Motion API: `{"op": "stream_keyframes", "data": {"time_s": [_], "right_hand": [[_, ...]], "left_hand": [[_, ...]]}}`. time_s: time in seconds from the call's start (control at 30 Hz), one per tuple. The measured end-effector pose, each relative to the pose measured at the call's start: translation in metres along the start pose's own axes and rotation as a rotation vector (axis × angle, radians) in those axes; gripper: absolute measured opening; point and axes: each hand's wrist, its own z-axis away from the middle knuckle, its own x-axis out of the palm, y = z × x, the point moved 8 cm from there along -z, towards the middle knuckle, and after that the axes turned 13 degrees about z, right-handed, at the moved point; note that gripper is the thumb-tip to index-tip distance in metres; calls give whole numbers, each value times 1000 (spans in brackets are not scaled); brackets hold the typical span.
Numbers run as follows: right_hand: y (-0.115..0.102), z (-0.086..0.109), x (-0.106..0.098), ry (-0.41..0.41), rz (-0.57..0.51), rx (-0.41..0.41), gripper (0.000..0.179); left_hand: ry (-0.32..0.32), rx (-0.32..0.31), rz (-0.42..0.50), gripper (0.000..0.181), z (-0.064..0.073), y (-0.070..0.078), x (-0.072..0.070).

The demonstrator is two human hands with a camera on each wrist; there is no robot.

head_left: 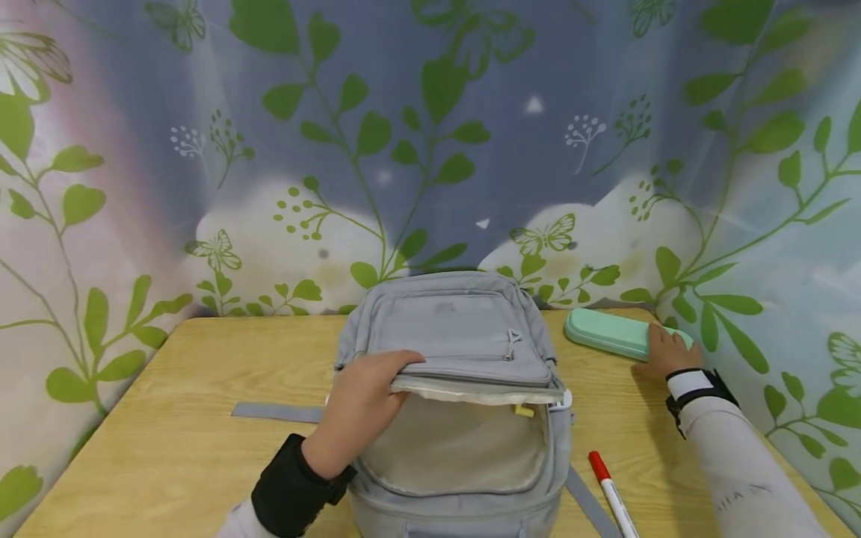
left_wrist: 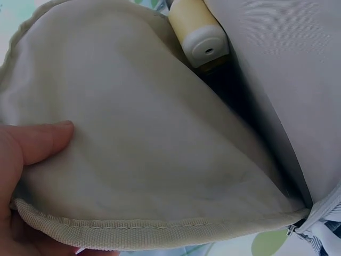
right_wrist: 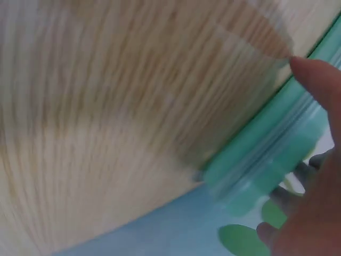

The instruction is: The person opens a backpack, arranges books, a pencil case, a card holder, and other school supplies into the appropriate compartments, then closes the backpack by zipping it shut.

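Note:
A grey backpack [head_left: 464, 314] lies on the table, its front compartment unzipped and showing a beige lining [head_left: 457, 448]. My left hand [head_left: 366, 403] pinches the edge of the open flap [left_wrist: 122, 106] and holds it raised. Deep in the opening, the left wrist view shows a yellow object with a white end [left_wrist: 205, 45]; its kind is unclear. Over at the right, my right hand [head_left: 669, 351] grips a mint-green pencil case [head_left: 608, 332] near its right end. In the right wrist view, the thumb is on one side of the case [right_wrist: 266, 154] and the fingers are on the other.
A white marker with a red cap [head_left: 612, 493] lies right of the backpack. Grey straps [head_left: 276, 412] spread over the wooden table [head_left: 202, 448] on both sides. Behind the table hangs a leaf-patterned curtain [head_left: 430, 149], close to the pencil case.

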Motion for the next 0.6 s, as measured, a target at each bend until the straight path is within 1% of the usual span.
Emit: {"op": "stream_keyframes", "data": {"time_s": [0.13,0.2,0.3,0.37,0.43,0.47,0.53,0.6], "right_hand": [[3,6,-2,67,76,1,88],[3,7,-1,61,84,-6,85],[2,11,2,45,98,-39,83],[1,14,1,70,103,-75,77],[1,21,-1,115,113,-110,74],[2,24,-2,134,113,-127,74],[3,31,-3,166,110,-160,80],[2,38,-5,152,68,-194,88]], "left_hand": [[13,-4,-8,38,-1,1,-1],[16,-6,-6,38,-2,2,-1],[5,-12,8,37,-2,2,1],[-1,-20,11,37,-1,1,1],[-5,-22,12,38,0,0,2],[-4,-21,11,38,0,0,2],[-2,-17,10,38,-1,0,1],[-3,-9,10,38,-1,-1,1]]}}
